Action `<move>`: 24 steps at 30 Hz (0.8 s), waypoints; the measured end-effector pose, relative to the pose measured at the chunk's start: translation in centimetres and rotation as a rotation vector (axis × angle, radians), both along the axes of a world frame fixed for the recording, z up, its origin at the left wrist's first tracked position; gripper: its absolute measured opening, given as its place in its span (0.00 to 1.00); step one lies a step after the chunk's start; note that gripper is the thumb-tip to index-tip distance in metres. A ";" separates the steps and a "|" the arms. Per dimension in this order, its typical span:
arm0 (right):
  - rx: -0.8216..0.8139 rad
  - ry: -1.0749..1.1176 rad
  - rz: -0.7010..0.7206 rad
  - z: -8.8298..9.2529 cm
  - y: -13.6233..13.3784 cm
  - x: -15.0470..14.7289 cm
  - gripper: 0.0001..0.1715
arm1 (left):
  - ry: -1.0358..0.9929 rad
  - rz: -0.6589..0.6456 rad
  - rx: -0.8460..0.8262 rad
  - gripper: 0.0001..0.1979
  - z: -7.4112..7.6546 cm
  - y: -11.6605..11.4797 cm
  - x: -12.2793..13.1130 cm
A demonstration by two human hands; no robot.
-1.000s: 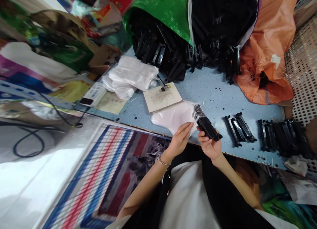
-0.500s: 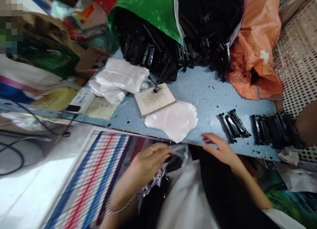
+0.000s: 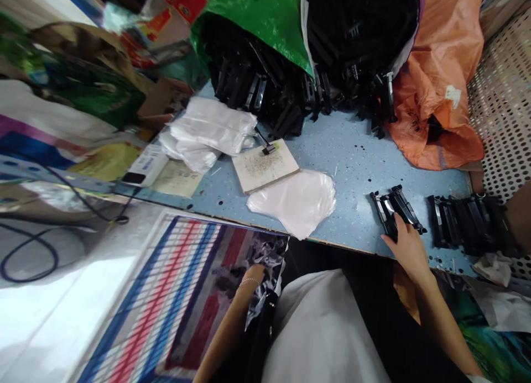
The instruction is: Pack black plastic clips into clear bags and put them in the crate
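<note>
My right hand [image 3: 410, 251] is at a small group of black plastic parts [image 3: 405, 203] on the blue table. Its thumb and fingers close around the near end of one black plastic part [image 3: 388, 220]. My left hand [image 3: 254, 273] is down inside a striped woven bag [image 3: 194, 316] below the table edge, among clear plastic-wrapped pieces [image 3: 267, 253]; its fingers are hidden. A fan of flat white plastic bags [image 3: 296, 203] lies at the table's front edge, partly under a speckled board [image 3: 265, 167].
Green and white sacks [image 3: 265, 18] spill black parts at the back. An orange sack [image 3: 440, 90] stands at the right. A row of black parts [image 3: 468, 220] lies near the perforated basket [image 3: 504, 101]. More white bags [image 3: 211, 126] are stacked left of the board.
My left hand, which held a clear bag with a black piece inside, has dropped into the striped bag. My right hand has moved right onto the black parts.
</note>
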State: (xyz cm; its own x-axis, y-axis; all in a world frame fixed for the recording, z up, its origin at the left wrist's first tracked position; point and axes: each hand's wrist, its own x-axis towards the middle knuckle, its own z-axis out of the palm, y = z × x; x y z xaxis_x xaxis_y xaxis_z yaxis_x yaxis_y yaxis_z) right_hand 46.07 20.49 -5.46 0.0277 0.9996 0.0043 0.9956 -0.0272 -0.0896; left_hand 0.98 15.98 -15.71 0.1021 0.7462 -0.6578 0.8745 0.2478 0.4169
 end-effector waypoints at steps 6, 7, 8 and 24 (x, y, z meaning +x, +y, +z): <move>-0.040 0.229 -0.192 -0.8 1.6 0.7 0.35 | -0.410 0.054 0.033 0.16 5.6 5.9 3.8; -0.063 0.351 -0.223 -0.7 2.0 0.3 0.36 | -0.460 0.090 0.188 0.17 6.9 7.1 5.2; -0.093 0.500 -0.249 -0.7 2.4 -0.3 0.37 | -0.439 0.105 0.391 0.17 8.0 8.3 6.7; -0.779 1.983 -0.280 0.3 3.1 -9.7 0.20 | -0.825 0.629 0.272 0.17 7.6 15.7 7.6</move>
State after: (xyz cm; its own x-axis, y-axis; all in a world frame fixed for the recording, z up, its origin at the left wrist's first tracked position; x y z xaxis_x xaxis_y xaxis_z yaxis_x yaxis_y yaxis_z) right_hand 36.41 23.63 -5.15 -0.4135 0.7536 -0.5110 -0.4062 -0.6550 -0.6372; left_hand 8.59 31.71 -8.08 -0.0145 0.9309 -0.3651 0.0452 0.3654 0.9298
